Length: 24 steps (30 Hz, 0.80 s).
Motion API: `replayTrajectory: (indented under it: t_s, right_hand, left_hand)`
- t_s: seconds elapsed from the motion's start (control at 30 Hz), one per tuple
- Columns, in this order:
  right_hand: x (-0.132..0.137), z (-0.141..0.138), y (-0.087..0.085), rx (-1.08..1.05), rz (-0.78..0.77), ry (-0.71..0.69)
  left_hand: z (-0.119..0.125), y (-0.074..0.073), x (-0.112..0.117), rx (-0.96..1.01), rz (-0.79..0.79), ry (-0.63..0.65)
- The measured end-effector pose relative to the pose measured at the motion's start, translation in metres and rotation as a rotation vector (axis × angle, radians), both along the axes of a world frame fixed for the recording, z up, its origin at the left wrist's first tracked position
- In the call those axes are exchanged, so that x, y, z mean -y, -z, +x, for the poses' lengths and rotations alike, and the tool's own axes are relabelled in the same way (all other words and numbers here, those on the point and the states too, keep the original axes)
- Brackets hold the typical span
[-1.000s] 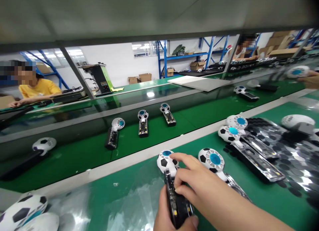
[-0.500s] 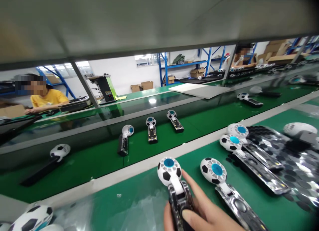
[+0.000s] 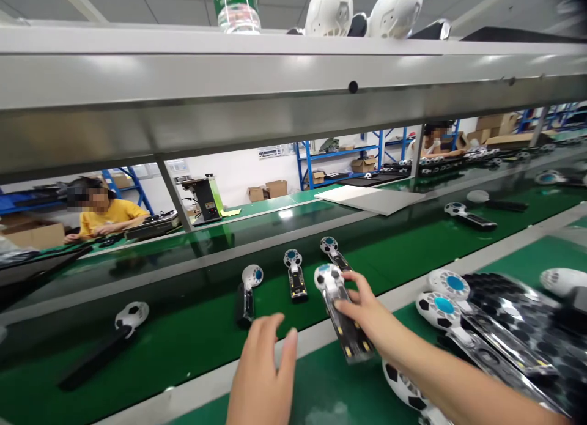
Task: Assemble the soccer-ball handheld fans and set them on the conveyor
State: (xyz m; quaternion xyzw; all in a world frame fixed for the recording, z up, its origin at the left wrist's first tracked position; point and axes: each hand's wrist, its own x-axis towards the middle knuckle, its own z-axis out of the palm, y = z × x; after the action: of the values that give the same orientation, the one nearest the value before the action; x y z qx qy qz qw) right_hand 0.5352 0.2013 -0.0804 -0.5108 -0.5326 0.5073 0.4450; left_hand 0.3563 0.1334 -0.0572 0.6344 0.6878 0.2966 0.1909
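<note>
The grip of the right hand [image 3: 367, 306] clasps one side of a ball-headed device [image 3: 347, 330], thumb across its face, other fingers partly hidden; the device hangs tilted about the pale rail [image 3: 202, 381] between table [image 3: 321, 385] and belt [image 3: 389, 263], its ball end pointing beltward; held from one side only, the smooth casing could twist or slip should the thumb's pressure slacken. The left hand [image 3: 263, 370] holds nothing, thumb and fingers spread wide near the rail, apart from the device; as placed, it seems unlikely to catch a drop.

Just past the held piece, a second device [image 3: 329, 245] lies on the belt, partly hidden behind it; careless lowering there could make the two knock or overlap, the gap being hard to judge; a third device [image 3: 297, 281] and a fourth device [image 3: 246, 296] lie farther left, and a loose sweep of the left fingertips might nudge the fourth.

Under the right forearm [image 3: 440, 364], a fifth device [image 3: 403, 385] lies half covered; a dropped elbow could shove it.
</note>
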Motion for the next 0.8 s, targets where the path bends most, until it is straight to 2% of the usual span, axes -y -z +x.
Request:
replayTrajectory:
  t_s: [0.1,0.2,0.3,0.37,0.47,0.57,0.63,0.73,0.8]
  right_hand:
    - [-0.071,0.005,-0.006,0.209,0.011,0.071]
    - [-0.118,0.019,0.0,0.474,-0.027,0.194]
    - [-0.137,0.033,0.012,0.696,-0.089,0.266]
    - [-0.141,0.039,0.018,0.801,-0.113,0.277]
    - [-0.141,0.042,0.015,0.91,-0.112,0.283]
    - [-0.123,0.044,-0.004,0.983,-0.081,0.284]
    - [-0.091,0.048,-0.019,1.023,-0.037,0.269]
    - [-0.016,0.062,-0.033,1.073,0.047,0.21]
    - [0.038,0.078,-0.028,1.086,0.077,0.172]
  left_hand:
    - [-0.002,0.002,-0.053,-0.106,0.017,-0.016]
    - [0.006,0.02,-0.101,-0.153,0.01,-0.041]
    - [0.022,0.035,-0.141,-0.126,-0.077,-0.047]
    - [0.034,0.04,-0.163,-0.059,-0.167,-0.045]
    - [0.051,0.042,-0.19,0.079,-0.296,-0.063]
    - [0.064,0.042,-0.203,0.273,-0.39,-0.063]
    - [0.069,0.043,-0.201,0.452,-0.437,-0.033]
    - [0.072,0.041,-0.175,0.779,-0.451,0.017]
    - [0.069,0.038,-0.143,0.988,-0.409,0.038]
